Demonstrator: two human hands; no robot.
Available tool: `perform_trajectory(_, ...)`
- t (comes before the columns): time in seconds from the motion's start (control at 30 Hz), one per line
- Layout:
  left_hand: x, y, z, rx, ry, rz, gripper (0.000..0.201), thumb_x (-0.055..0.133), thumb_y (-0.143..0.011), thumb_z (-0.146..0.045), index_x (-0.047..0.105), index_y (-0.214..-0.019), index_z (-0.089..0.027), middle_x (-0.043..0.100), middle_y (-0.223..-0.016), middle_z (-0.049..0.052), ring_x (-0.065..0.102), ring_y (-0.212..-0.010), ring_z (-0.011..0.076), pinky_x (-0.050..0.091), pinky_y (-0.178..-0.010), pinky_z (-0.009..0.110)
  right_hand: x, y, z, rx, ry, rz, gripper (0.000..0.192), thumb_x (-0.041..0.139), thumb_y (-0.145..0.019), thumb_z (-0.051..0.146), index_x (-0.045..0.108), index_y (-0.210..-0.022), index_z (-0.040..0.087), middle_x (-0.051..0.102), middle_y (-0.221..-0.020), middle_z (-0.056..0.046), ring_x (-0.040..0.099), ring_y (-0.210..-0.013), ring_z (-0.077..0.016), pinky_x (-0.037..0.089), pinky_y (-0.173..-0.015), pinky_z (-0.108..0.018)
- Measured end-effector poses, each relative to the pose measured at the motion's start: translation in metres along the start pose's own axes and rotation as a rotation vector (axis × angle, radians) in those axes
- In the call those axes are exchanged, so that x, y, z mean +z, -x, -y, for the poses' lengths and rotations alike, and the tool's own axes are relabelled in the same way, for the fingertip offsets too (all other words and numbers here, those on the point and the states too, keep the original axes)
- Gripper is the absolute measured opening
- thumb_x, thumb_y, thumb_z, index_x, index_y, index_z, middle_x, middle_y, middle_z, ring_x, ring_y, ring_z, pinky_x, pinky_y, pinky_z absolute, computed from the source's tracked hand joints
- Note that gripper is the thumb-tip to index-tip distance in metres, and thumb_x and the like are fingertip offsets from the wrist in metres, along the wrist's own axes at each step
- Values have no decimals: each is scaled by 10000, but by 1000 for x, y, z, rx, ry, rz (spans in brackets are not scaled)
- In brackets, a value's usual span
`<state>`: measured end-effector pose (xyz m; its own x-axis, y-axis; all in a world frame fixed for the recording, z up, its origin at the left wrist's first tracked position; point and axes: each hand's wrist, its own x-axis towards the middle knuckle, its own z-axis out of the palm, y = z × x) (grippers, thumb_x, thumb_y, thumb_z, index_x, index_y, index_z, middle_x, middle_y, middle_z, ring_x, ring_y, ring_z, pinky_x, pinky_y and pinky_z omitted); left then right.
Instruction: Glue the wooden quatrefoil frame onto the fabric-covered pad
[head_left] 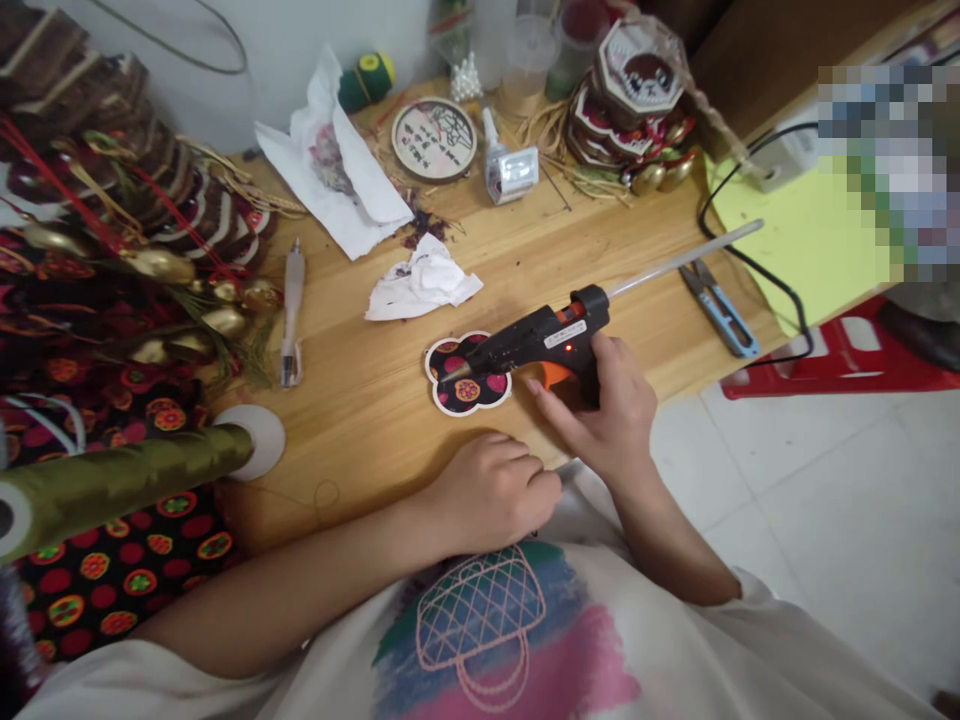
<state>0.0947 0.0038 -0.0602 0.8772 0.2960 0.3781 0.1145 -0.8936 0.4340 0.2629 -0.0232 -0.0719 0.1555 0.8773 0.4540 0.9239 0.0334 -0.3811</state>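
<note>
My right hand (619,405) is wrapped round the handle of a black hot glue gun (540,335) with an orange trigger and a small red light. A clear glue stick (686,260) sticks out of its back end. The nozzle points left, over a flower-shaped piece (466,393) with a white rim and dark patterned fabric, lying on the wooden table; whether it touches cannot be told. My left hand (495,490) rests at the table's front edge, its fingers curled in. Whatever may be inside those fingers is hidden.
Crumpled white tissue (424,280), a pen (292,310), a small bottle (510,170) and a round plaque (435,140) lie behind. Blue thread snips (720,308) and the black cord (795,300) are right. A green ribbon roll (150,475) and stacked ornaments (135,170) stand left.
</note>
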Motion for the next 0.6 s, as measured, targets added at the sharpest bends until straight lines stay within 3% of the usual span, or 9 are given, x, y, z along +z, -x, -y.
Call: perform_trajectory(0.6,-1,-1,-1,-4,-4,-4,320,477,-923,-196,525,-607,-194,545,-533,-23,518,-527,130,388,-522,290,1,1,0,-22,-6,-20,506,663,-849,455,435,-1234,217,607,-880,-30,591,-742,-179,456,-579,-303)
